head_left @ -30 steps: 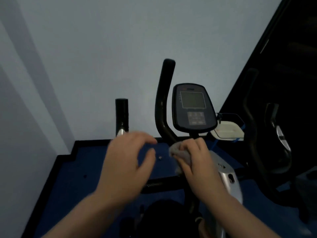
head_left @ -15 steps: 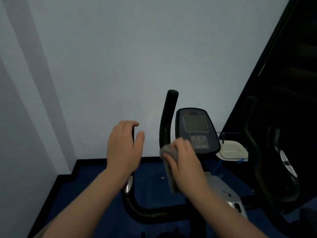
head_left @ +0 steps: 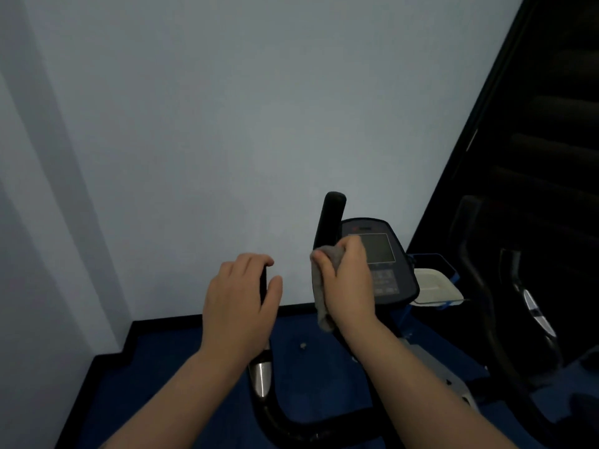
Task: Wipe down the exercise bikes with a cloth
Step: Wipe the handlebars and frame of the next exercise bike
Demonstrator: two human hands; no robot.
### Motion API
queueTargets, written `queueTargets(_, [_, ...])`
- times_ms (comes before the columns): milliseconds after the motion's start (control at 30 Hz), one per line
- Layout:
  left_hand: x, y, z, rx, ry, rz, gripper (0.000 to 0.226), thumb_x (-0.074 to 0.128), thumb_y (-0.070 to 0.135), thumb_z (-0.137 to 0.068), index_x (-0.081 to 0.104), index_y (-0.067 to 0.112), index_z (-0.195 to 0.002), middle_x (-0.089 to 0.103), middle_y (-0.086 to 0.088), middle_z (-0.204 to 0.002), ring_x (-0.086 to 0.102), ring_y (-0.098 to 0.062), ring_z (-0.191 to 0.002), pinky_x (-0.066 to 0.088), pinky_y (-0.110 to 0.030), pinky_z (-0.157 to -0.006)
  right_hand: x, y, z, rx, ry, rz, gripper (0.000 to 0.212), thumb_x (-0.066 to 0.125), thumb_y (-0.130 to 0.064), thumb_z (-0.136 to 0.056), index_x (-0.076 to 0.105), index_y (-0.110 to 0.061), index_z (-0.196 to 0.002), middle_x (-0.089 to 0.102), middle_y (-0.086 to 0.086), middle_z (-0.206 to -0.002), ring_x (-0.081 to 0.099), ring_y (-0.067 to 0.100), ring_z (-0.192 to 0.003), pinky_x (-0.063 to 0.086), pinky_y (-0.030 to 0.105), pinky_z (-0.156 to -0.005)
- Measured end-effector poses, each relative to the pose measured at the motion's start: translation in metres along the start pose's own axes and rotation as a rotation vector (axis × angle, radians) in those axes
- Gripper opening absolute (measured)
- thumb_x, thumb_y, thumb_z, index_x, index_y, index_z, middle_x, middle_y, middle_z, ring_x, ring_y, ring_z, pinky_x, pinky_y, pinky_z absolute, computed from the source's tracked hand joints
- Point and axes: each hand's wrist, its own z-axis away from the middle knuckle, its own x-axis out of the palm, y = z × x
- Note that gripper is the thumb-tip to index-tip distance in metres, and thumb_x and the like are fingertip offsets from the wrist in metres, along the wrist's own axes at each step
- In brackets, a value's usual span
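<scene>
Right now the left hand [head_left: 240,306] is curled around the upright left handlebar post of the black exercise bike [head_left: 327,429], fingers wrapped over the top of the black grip and the thumb pressed against its right side, so only a thin strip of grip shows between them. Below the palm the polished silver sleeve [head_left: 260,379] of that post comes out and runs down into the curved black bar.

The right hand [head_left: 348,285] is clenched on a crumpled grey cloth [head_left: 324,286], which it presses against the right handlebar post [head_left: 330,218]; the cloth bunches over the thumb and forefinger and hangs down in a loose tail along the post. The rounded black top of that post stands clear above the hand. Just behind the knuckles sits the dark oval console [head_left: 385,264] with its grey screen and rows of small buttons, partly covered by the hand.

Both bare forearms reach in from the bottom edge. Beyond the bike lies a blue floor [head_left: 168,361] edged by a black skirting under a pale wall [head_left: 227,124]. To the right, past the console, a white tray-like thing [head_left: 434,285] rests in a blue frame, and a second dark machine [head_left: 518,319] stands in shadow.
</scene>
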Motion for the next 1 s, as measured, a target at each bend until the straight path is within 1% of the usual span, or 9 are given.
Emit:
queueTargets(67, [0.0, -0.001, -0.001, 0.015, 0.003, 0.004, 0.042, 0.029, 0.047, -0.088, 0.055, 0.026, -0.113, 0.054, 0.013, -0.11, 0.044, -0.008, -0.092, 0.038, -0.028, -0.077, 0.002, 0.0, 0.003, 0.004, -0.002, -0.034, 0.021, 0.06, -0.033, -0.092, 0.042, -0.022, -0.095, 0.055, 0.0, -0.095, 0.055, 0.003, -0.082, 0.04, 0.015, -0.065])
queueTargets(200, [0.001, -0.002, 0.001, 0.02, 0.005, 0.041, 0.041, 0.03, 0.047, -0.088, 0.055, 0.025, -0.113, 0.055, 0.012, -0.108, 0.044, -0.008, -0.09, 0.038, -0.027, -0.076, -0.03, 0.008, 0.02, 0.002, -0.248, -0.013, 0.019, 0.061, -0.025, -0.091, 0.043, -0.026, -0.085, 0.056, -0.002, -0.085, 0.055, 0.008, -0.078, 0.041, 0.017, -0.063])
queueTargets(333, [-0.001, -0.003, 0.001, 0.039, -0.002, 0.044, 0.038, 0.032, 0.045, -0.088, 0.055, 0.025, -0.111, 0.055, 0.013, -0.104, 0.046, -0.008, -0.087, 0.041, -0.027, -0.074, -0.062, -0.03, -0.026, -0.236, 0.018, 0.007, 0.018, 0.065, -0.02, -0.088, 0.048, -0.026, -0.091, 0.051, 0.0, -0.095, 0.048, -0.003, -0.083, 0.038, 0.009, -0.072])
queueTargets(467, [-0.004, -0.006, -0.001, 0.063, -0.009, 0.017, 0.036, 0.032, 0.043, -0.088, 0.056, 0.027, -0.109, 0.055, 0.015, -0.102, 0.045, -0.007, -0.083, 0.038, -0.025, -0.071, -0.039, -0.057, -0.064, -0.284, -0.037, 0.151, 0.018, 0.059, -0.022, -0.091, 0.053, -0.027, -0.107, 0.045, 0.001, -0.107, 0.049, 0.004, -0.088, 0.035, 0.006, -0.072])
queueTargets(533, [-0.004, -0.006, -0.002, 0.062, -0.012, 0.022, 0.034, 0.033, 0.043, -0.088, 0.056, 0.027, -0.107, 0.055, 0.016, -0.1, 0.045, -0.007, -0.083, 0.038, -0.024, -0.07, -0.024, -0.047, -0.053, -0.252, 0.048, 0.14, 0.017, 0.056, -0.022, -0.093, 0.053, -0.027, -0.109, 0.043, 0.0, -0.105, 0.049, 0.005, -0.082, 0.036, 0.007, -0.069])
queueTargets(700, [-0.003, -0.006, -0.004, 0.046, -0.002, 0.063, 0.029, 0.033, 0.043, -0.087, 0.054, 0.029, -0.102, 0.051, 0.019, -0.095, 0.046, -0.007, -0.082, 0.041, -0.026, -0.069, -0.028, -0.029, -0.04, -0.172, 0.154, -0.019, 0.019, 0.056, -0.019, -0.093, 0.044, -0.034, -0.096, 0.058, 0.004, -0.099, 0.058, 0.017, -0.092, 0.05, 0.035, -0.079])
queueTargets(767, [-0.002, -0.007, -0.005, 0.061, 0.0, 0.057, 0.026, 0.035, 0.041, -0.087, 0.054, 0.029, -0.099, 0.051, 0.019, -0.093, 0.046, -0.008, -0.08, 0.042, -0.027, -0.068, -0.029, -0.041, -0.059, -0.19, 0.176, -0.058, 0.019, 0.055, -0.019, -0.093, 0.05, -0.033, -0.105, 0.058, 0.004, -0.107, 0.057, 0.007, -0.096, 0.048, 0.024, -0.086])
queueTargets(867, [-0.001, -0.007, -0.006, 0.053, 0.0, 0.056, 0.024, 0.035, 0.042, -0.086, 0.053, 0.03, -0.097, 0.05, 0.018, -0.092, 0.045, -0.007, -0.08, 0.04, -0.027, -0.068, -0.012, -0.05, -0.06, -0.2, 0.205, -0.072, 0.029, 0.051, -0.019, -0.097, 0.055, -0.029, -0.124, 0.052, -0.001, -0.114, 0.046, -0.019, -0.095, 0.032, -0.004, -0.079])
queueTargets(1000, [-0.001, -0.007, -0.006, 0.044, -0.006, 0.065, 0.024, 0.035, 0.043, -0.086, 0.052, 0.03, -0.097, 0.05, 0.018, -0.093, 0.045, -0.008, -0.081, 0.041, -0.028, -0.069, 0.005, -0.029, -0.022, -0.078, 0.287, -0.195, 0.035, 0.048, -0.025, -0.099, 0.051, -0.026, -0.134, 0.053, -0.009, -0.115, 0.048, -0.017, -0.103, 0.037, 0.001, -0.09])
